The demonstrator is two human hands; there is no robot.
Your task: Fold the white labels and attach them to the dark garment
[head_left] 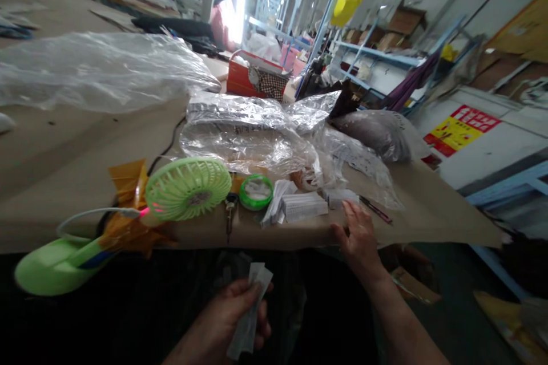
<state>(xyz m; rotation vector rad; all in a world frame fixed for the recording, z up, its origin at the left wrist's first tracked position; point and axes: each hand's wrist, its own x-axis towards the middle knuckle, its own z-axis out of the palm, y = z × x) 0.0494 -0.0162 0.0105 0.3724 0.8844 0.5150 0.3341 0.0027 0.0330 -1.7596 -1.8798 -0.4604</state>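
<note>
On brown-covered table [436, 205], note small white stack [337, 197] touching unclenched, outstretched fingertips of right hand [361, 239]. Below near edge, find white strips [246, 331] pinched between thumb and fingers of left hand [235, 305].

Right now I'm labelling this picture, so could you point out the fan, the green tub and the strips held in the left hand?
Fan [188, 189]: head view, middle of its round grille.
Green tub [256, 205]: head view, front of its green wall.
Held strips [247, 329]: head view, their lower part.
</note>
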